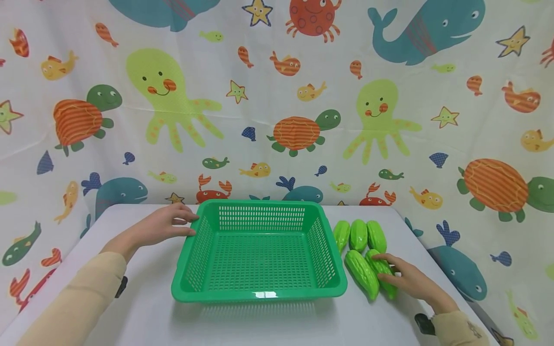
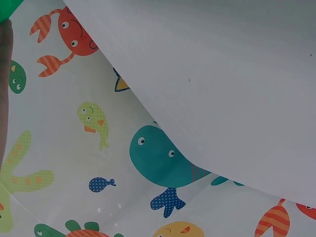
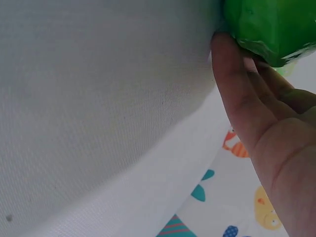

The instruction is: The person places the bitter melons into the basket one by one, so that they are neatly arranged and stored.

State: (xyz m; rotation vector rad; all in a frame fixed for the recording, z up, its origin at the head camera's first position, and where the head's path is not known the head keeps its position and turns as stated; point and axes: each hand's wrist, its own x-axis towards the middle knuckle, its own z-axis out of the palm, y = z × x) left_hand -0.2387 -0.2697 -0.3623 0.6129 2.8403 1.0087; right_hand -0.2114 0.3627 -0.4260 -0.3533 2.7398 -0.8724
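A green plastic basket with latticed walls stands on the white table, nothing inside it. At its left rim is my left hand, fingertips and thumb touching the rim's outer side. To the right of the basket lie several bright green toy bitter melons: three in a back row, including one bitter melon, and two in front. My right hand holds the front right bitter melon between thumb and fingers. Beside it lies the front left bitter melon. The right wrist view shows the gripped one's green end against the fingers.
The white table reaches back to a hanging cloth printed with sea animals. This cloth also rises along the left and right sides. Dark wrist-worn objects show near both cuffs.
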